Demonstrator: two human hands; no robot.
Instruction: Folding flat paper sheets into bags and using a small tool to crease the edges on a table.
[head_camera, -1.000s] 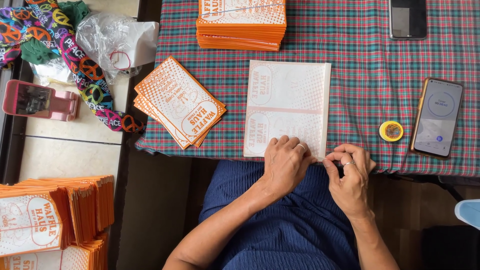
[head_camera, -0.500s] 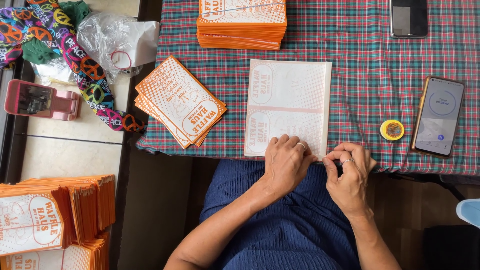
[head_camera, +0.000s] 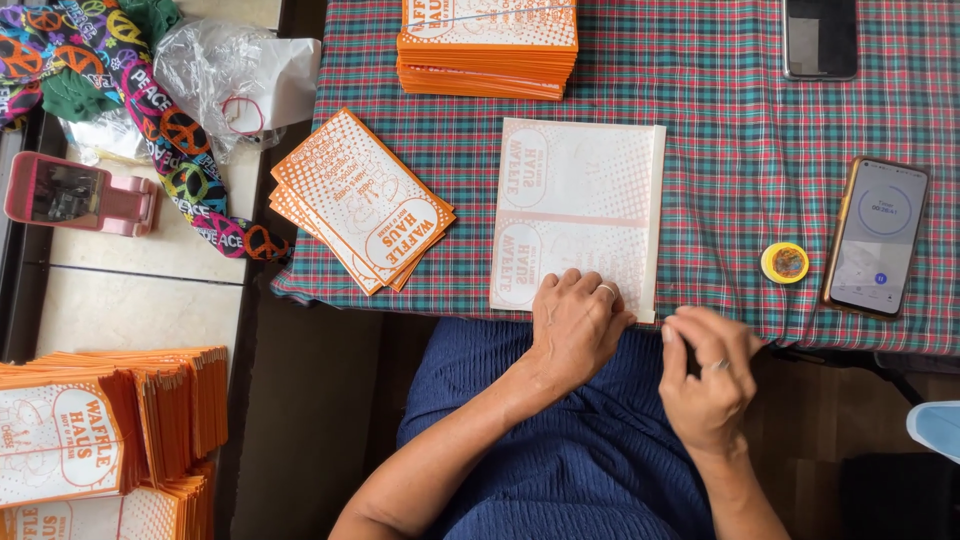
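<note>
**Flat printed sheet at table's near edge, both hands on it**

Flat white paper sheet w/ pale orange dotted print (head_camera: 578, 215) lies on the red-green plaid tablecloth (head_camera: 740, 130), its near edge at the table's front edge. Left hand (head_camera: 574, 325) rests palm-down on the sheet's near edge, fingers curled loosely & pressing on the paper, not gripping it. Right hand (head_camera: 706, 375) sits just beside the sheet's near right corner, fingertips bunched together in a pinch; can't tell if they hold anything. Small round yellow tin (head_camera: 785, 262) stands near the right hand, w/ a phone in an orange case (head_camera: 877, 237) just beyond it. Fanned pile of orange-white printed bags (head_camera: 360, 200) lies left of the sheet; a taller orange stack (head_camera: 488, 45) sits at the far edge.
</note>
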